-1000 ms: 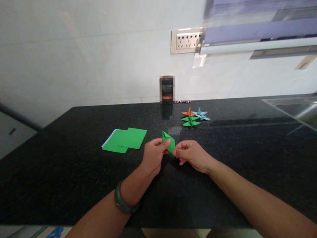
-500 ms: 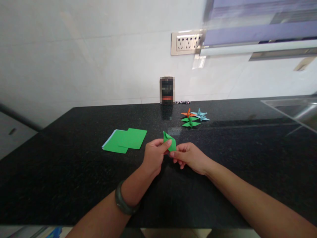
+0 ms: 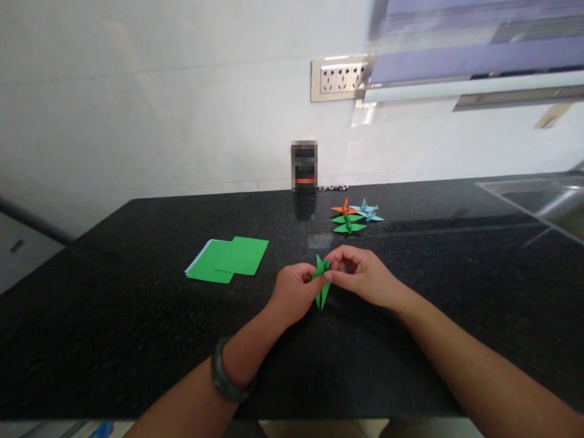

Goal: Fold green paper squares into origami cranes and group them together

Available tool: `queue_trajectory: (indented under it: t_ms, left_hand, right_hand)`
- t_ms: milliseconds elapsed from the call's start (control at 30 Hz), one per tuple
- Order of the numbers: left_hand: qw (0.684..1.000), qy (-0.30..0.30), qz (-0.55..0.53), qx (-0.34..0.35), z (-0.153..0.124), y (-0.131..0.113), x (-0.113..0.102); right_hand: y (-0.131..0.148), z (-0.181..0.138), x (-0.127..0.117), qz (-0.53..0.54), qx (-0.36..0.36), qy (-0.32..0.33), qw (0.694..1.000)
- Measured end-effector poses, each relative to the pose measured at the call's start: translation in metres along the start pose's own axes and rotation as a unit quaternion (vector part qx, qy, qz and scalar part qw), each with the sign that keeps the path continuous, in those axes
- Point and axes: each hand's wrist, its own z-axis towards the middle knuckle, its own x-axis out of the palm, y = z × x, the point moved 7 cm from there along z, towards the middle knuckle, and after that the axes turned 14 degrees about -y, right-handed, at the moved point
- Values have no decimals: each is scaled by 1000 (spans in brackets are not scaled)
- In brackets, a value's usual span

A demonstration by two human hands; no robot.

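A folded piece of green origami paper (image 3: 323, 293) is held upright between my two hands, its pointed ends showing above and below my fingers. My left hand (image 3: 296, 292) pinches it from the left, with a dark bangle on that wrist. From the right, my right hand (image 3: 362, 274) grips its upper part between thumb and fingers. Part of the paper is hidden behind my fingers. Beyond my right hand, several folded paper cranes stand close together: green (image 3: 349, 226), orange (image 3: 345, 209) and light blue ones (image 3: 365, 207).
Flat green paper squares (image 3: 212, 263) lie left of my hands on the black countertop (image 3: 114, 316), with paler sheets beneath. A phone-like, blurred-out object (image 3: 304, 167) leans on the wall beside a beaded strap (image 3: 333, 188). A sink (image 3: 538, 201) is at the right; a socket panel (image 3: 337, 79) is above.
The green paper has been turned, and its narrow points now stick out up and down. My right hand has moved up from its lower corner to its upper part.
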Motion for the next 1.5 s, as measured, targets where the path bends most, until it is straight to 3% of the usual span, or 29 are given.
queue_trajectory:
  t_ms: [167,333,500,667,800,900,1000,1067,1233,1500]
  left_hand:
    - [978,-31,185,95,-2,-12,-6]
    - [905,-55,379,187,-7,-31,-8]
    - [879,-45,429,203,-8,-32,-6]
    - [873,-45,436,214,-9,-31,-7]
    - [889,-45,407,204,-8,-31,-8]
    - [928,-49,334,161,-3,-25,-10]
    - [979,-22,184,82,2,-12,-8]
    - [998,22,63,14,3,-3,-2]
    - [989,100,-93,-63,-2,-3,9]
    - [976,136,-138,-97,-6,-4,13]
  right_hand:
    - [-3,-2,7,-58,-11,-10,998]
    - [2,-5,9,-121,-68,-72,988]
    - [12,-9,10,-195,-153,-95,964]
    - [16,-9,10,-249,-181,-105,946]
    - [17,-7,0,-234,-168,-152,945]
    - [5,-1,-8,-138,-75,-157,975]
    - [-11,1,4,3,44,-49,998]
    - [-13,-2,13,56,74,26,995]
    - [-14,-5,17,94,101,68,988]
    - [-18,-5,14,134,140,42,980]
